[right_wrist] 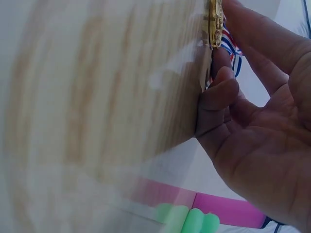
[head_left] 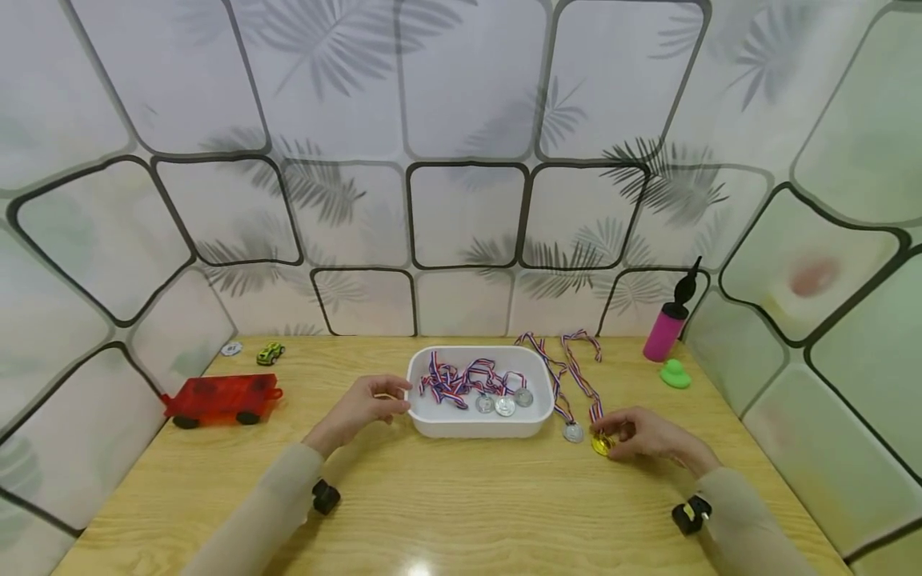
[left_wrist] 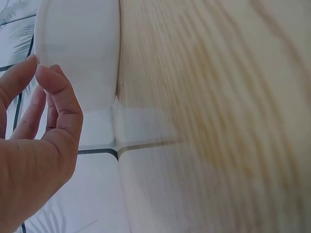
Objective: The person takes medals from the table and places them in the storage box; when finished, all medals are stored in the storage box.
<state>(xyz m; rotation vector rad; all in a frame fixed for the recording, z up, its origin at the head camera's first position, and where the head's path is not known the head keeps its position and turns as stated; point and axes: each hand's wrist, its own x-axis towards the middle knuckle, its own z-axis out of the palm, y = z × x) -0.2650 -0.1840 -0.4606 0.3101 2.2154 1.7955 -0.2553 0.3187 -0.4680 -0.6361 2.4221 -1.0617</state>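
Note:
A white tray (head_left: pixel 475 429) holds several silver medals (head_left: pixel 505 406) with red, white and blue ribbons (head_left: pixel 448 379). At its left end, my left hand (head_left: pixel 365 408) touches the rim with relaxed, bent fingers; the left wrist view shows the fingertips by the tray (left_wrist: pixel 80 43). Right of the tray, a gold medal (head_left: pixel 601 445) lies with its ribbon (head_left: pixel 582 380) stretched toward the wall. My right hand (head_left: pixel 651 436) pinches this gold medal (right_wrist: pixel 216 24) at its edge. Beside it rests a silver medal (head_left: pixel 572 433) with its own ribbon.
A red toy cart (head_left: pixel 223 398), a green toy car (head_left: pixel 270 354) and a small round white piece (head_left: pixel 231 349) are on the left. At the back right stand a pink pump (head_left: pixel 664 334) and a green duck (head_left: pixel 675 374). Patterned fabric (head_left: pixel 461 216) surrounds the wooden table (head_left: pixel 446 504).

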